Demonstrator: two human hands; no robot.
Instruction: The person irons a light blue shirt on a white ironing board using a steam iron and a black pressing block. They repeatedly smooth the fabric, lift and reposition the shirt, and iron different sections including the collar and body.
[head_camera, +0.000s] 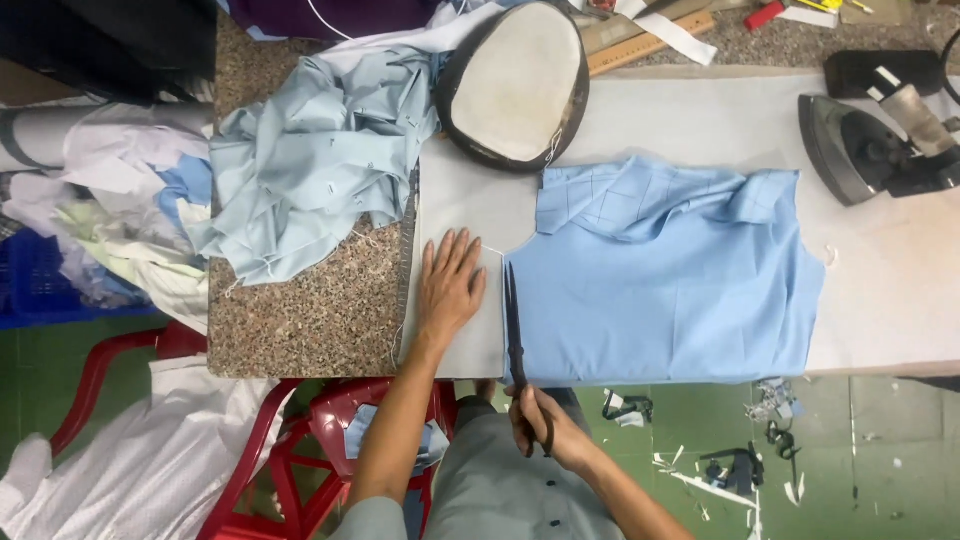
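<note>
Free strip btwn iron (868, 150) & blue cloth (670, 285); fabric heap (310, 160), pressing pad (515, 85) crowding left.

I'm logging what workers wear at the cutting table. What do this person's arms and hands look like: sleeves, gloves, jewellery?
Both forearms are bare, with no gloves. The left hand and right hand show no rings, watch or bracelet that I can make out. A grey-green short sleeve shows at the left upper arm.

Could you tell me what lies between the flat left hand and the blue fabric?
In the head view, the scissors' blades lie between the left hand and the blue fabric.
</note>
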